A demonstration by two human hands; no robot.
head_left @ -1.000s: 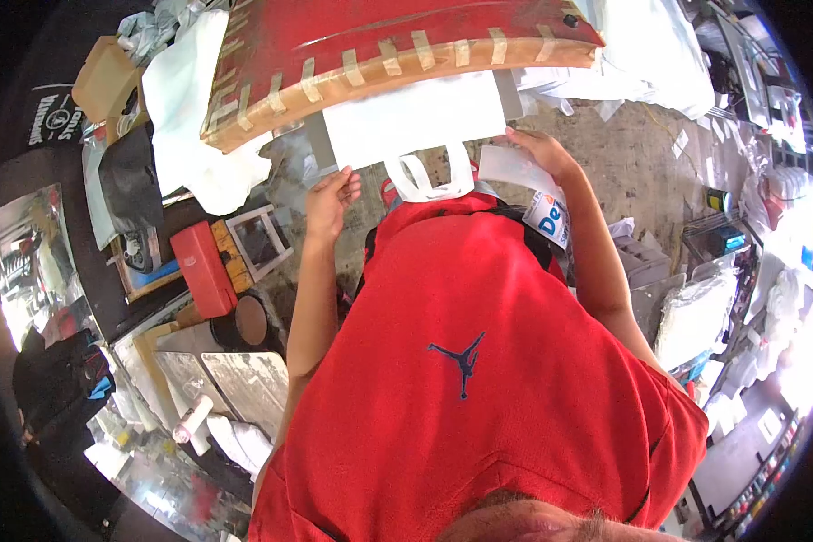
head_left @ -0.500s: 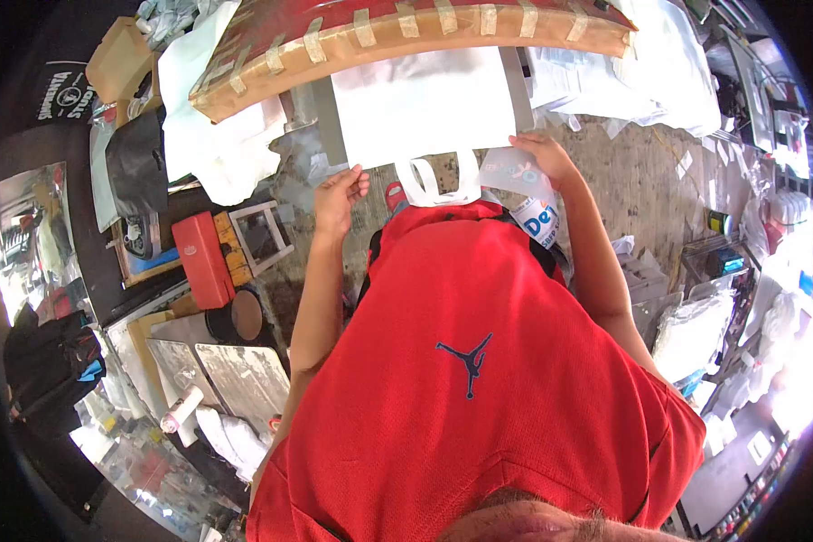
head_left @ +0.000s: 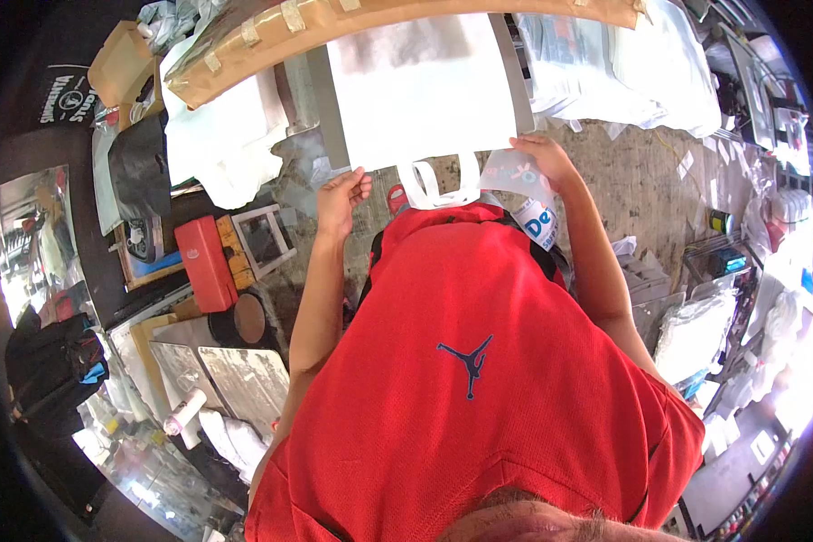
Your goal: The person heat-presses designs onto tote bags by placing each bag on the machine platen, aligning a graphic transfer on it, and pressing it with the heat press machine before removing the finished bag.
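A white bag (head_left: 425, 108) with loop handles (head_left: 469, 179) lies flat on a grey board (head_left: 331, 117); the handles hang over the near edge toward my body. My left hand (head_left: 341, 197) has its fingers curled at the bag's near left corner. At the near right corner, my right hand (head_left: 548, 161) pinches the edge between thumb and fingers. Above the bag's far end hangs a frame edged in brown tape (head_left: 271, 34), which hides that end. A translucent sheet with faint colored print (head_left: 518, 172) sits just below my right hand.
White sheets (head_left: 221, 135) lie left of the board, and clear plastic-wrapped stacks (head_left: 596, 72) lie right. A red box (head_left: 206, 264) and a small frame (head_left: 262, 239) stand at left. A white lettered container (head_left: 537, 221) is beside my right side.
The taped frame has shifted up and away, uncovering more of the bag and a shadow on its far part. Both hands stay at the bag's near corners.
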